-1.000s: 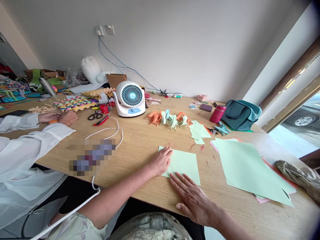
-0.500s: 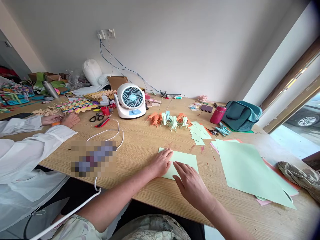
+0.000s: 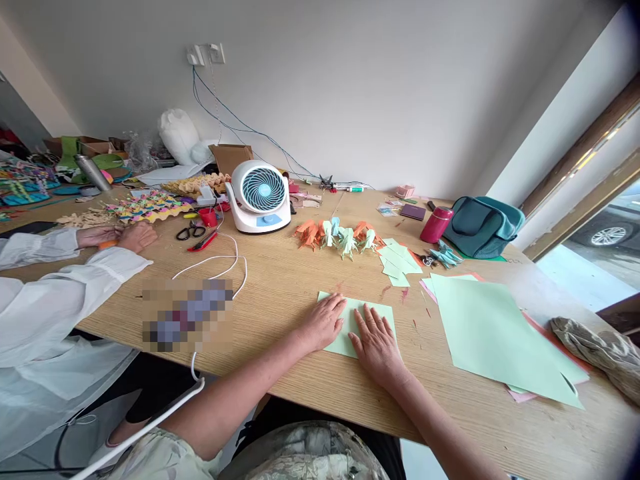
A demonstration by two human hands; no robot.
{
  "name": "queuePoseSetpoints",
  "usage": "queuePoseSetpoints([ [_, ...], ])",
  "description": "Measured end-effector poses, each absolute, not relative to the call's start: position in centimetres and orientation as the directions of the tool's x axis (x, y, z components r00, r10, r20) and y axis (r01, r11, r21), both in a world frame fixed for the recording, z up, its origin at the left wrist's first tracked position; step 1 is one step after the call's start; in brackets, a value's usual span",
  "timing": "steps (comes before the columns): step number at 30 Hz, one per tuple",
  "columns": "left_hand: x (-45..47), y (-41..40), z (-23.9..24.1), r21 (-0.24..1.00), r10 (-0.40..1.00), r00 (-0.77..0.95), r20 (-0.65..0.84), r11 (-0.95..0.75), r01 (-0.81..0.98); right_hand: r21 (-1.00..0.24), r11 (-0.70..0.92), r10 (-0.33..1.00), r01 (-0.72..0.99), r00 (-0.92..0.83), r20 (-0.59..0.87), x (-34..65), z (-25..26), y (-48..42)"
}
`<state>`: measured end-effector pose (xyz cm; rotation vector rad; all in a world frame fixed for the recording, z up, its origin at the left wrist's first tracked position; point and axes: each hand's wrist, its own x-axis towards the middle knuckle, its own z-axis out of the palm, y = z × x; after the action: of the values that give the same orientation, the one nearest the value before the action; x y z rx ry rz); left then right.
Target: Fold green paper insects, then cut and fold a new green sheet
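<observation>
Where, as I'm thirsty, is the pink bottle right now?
In the head view, the pink bottle is on the right, near the back of the table, just left of the teal bag and right of the flat purple item.

The paper (image 3: 343,342) is pale green, the bench (image 3: 280,293) light brown with streaked wood grain, the fan (image 3: 259,195) white with a blue centre, the bottle (image 3: 436,225) deep pink, the bag (image 3: 477,230) teal.

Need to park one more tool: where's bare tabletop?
Bare tabletop: between the white cable and left hand; also near the front, between right forearm and large green sheet. Crowded: far left, craft pieces left of the fan; and beyond the small green sheet, paper figures and cut sheets.
</observation>
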<state>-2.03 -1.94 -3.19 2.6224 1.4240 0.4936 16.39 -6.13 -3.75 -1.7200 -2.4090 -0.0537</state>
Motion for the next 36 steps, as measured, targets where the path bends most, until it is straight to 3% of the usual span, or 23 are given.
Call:
queuePoseSetpoints([
  [9, -2.2, -1.9, -3.4, 0.247, 0.827, 0.505, 0.246, -0.557, 0.793, -0.026, 0.280, 0.934, 0.960, -0.266, 0.239, 21.5, -5.3, -10.2],
  [15, -2.0, -2.0, -3.2, 0.227, 0.826, 0.510, 0.241, -0.559, 0.798, -0.060, 0.227, 0.967, 0.972, -0.218, 0.131, 21.7, -3.4, -10.2],
  [19, -2.1, -2.0, -3.0, 0.214, 0.833, 0.501, 0.233, -0.547, 0.809, -0.130, 0.276, 0.956, 0.952, -0.258, 0.136, 18.6, -0.6, -6.5],
  [23, -1.6, -2.1, -2.2, 0.190, 0.855, 0.488, 0.176, -0.516, 0.835, -0.151, 0.231, 0.973, 0.961, -0.225, 0.059, 16.4, -1.3, -3.5],
  [28, 0.6, -2.9, -1.9, 0.140, 0.898, 0.404, 0.175, -0.429, 0.892, -0.132, 0.241, 0.965, 0.962, -0.222, 0.141, 16.5, -3.8, -2.9],
  [36, 1.6, -3.8, -3.9, 0.125, 0.873, 0.430, 0.229, -0.465, 0.876, -0.114, 0.257, 0.956, 0.960, -0.235, 0.179, 16.8, -4.1, -2.8],
])
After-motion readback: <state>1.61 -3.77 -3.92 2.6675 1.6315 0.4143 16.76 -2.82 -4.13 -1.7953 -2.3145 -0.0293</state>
